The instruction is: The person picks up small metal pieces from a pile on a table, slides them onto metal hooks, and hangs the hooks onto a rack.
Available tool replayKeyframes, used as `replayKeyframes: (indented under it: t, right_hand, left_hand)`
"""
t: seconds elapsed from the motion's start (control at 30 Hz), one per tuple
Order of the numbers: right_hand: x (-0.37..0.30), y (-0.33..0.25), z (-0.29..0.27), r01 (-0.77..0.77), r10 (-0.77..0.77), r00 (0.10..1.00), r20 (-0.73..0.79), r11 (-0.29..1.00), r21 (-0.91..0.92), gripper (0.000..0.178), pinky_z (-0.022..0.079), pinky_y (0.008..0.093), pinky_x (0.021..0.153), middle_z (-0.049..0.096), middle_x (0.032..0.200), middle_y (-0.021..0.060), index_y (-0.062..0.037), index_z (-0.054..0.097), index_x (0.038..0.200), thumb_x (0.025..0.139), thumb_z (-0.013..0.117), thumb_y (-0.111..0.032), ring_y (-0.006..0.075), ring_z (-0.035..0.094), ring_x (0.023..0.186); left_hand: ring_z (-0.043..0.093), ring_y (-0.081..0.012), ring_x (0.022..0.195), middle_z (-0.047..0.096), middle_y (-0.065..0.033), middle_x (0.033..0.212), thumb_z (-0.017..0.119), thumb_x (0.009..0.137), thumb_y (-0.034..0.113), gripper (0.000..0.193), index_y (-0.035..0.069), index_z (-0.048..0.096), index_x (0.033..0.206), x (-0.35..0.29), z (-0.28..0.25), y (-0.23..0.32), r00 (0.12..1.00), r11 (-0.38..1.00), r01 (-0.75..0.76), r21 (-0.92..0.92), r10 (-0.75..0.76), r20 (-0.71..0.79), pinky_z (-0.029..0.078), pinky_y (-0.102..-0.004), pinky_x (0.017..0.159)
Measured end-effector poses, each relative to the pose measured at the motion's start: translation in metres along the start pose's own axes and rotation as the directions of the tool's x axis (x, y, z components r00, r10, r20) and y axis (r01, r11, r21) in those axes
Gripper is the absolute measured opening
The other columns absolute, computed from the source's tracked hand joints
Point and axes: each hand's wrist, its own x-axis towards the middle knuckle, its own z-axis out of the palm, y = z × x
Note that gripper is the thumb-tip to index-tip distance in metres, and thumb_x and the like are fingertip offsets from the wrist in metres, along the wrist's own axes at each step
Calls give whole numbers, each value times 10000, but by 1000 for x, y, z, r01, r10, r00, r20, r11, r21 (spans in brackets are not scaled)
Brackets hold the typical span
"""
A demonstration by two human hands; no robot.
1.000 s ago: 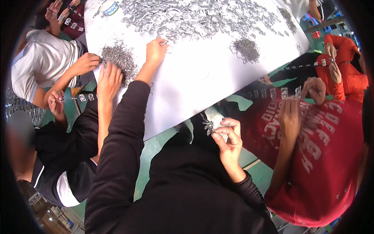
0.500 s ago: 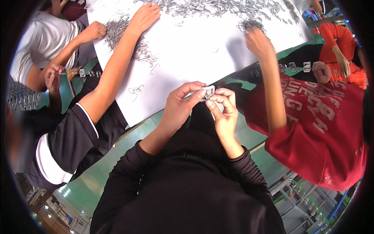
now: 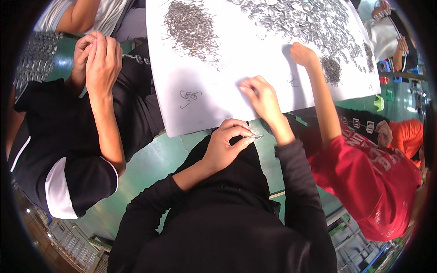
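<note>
Head view | left hand pinches metal piece near table edge, probably keeping its tip free | right hand half-curled over table, contents unclear | hooks heaped, likely for easy reach

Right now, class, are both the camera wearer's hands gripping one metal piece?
No: the left hand pinches a small metal piece, while the right hand is apart from it, over the white table.

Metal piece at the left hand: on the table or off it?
Off the table: the left hand pinches the metal piece between thumb and fingers, on the wearer's side of the near edge.
</note>
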Motion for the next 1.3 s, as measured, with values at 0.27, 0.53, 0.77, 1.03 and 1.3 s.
replayKeyframes:
  t: [0.27, 0.53, 0.77, 1.03, 1.3]
  right_hand:
    - [62, 6, 53, 453, -217, 878, 427, 665, -594, 101, 489, 370, 662, 574, 877, 114, -43, 581, 825, 755, 619, -106, 271, 600, 832]
    - [-26, -26, -44, -492, 450, 868, 208, 724, 484, 101, 466, 221, 559, 610, 781, 56, 13, 569, 916, 865, 582, -73, 107, 578, 621]
    - [-103, -66, -68, -384, 558, 829, 37, 521, 762, 18, 423, 194, 598, 530, 879, 11, -31, 626, 817, 819, 644, -33, 70, 497, 692]
    - [-105, -46, -63, -234, 474, 831, -292, 773, 590, 74, 402, 227, 720, 462, 945, 18, -35, 632, 828, 774, 682, -44, 98, 478, 814]
    - [-106, -37, -78, -174, 347, 836, -426, 903, 393, 113, 373, 297, 823, 460, 939, 41, -55, 636, 799, 729, 719, -84, 170, 455, 909]
  left_hand:
    - [593, -134, 748, 608, -67, 864, 669, 774, 10, 107, 3, 650, 878, -5, 0, -9, 994, 989, 104, -105, -103, 23, 465, -247, 664]
    - [599, -91, 769, 632, -47, 857, 621, 822, -11, 117, -6, 638, 938, 0, 3, 3, 989, 976, 149, -160, -144, 42, 479, -213, 665]
    - [601, -72, 796, 629, -63, 881, 577, 848, -53, 125, -21, 548, 965, 11, 17, 8, 982, 942, 187, -278, -170, 86, 472, -187, 661]
    - [619, -101, 825, 624, -88, 919, 590, 832, -68, 111, -29, 543, 925, 35, 38, 13, 992, 975, 42, -217, -14, 129, 503, -210, 707]
    - [623, -199, 777, 643, -135, 886, 585, 844, 87, 136, -2, 645, 927, 186, 10, -58, 969, 896, -179, 407, 231, -83, 491, -293, 704]
